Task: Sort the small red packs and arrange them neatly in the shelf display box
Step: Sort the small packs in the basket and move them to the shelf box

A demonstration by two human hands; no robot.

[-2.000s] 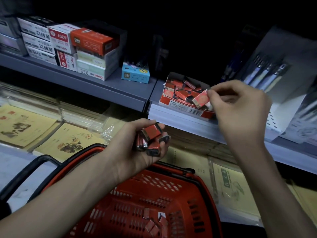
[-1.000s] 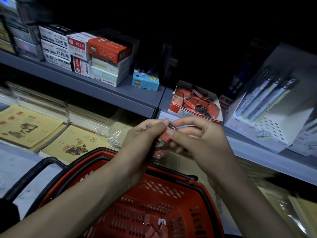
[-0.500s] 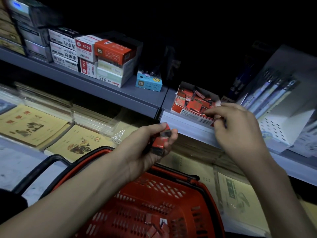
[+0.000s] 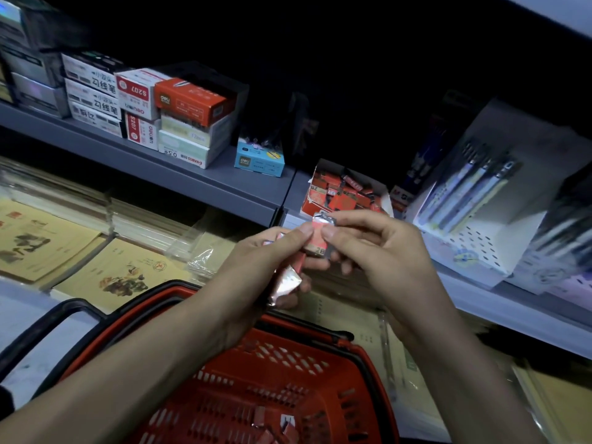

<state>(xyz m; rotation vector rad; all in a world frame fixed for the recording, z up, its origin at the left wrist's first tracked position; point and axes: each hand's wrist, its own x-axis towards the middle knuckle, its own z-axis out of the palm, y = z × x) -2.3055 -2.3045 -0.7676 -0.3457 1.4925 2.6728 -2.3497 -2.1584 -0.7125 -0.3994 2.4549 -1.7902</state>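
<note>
Thumbs of left hand (image 4: pixel 262 267) and right hand (image 4: pixel 384 251) pinch one red pack (image 4: pixel 318 243).

So the grey shelf (image 4: pixel 192 177) has stacked stationery boxes (image 4: pixel 144 113) far left, then a little blue box (image 4: pixel 259 161). Right of that sits the open display box (image 4: pixel 315 203) full of red packs (image 4: pixel 344 195), with a white pen stand (image 4: pixel 480 232) further right.
</note>
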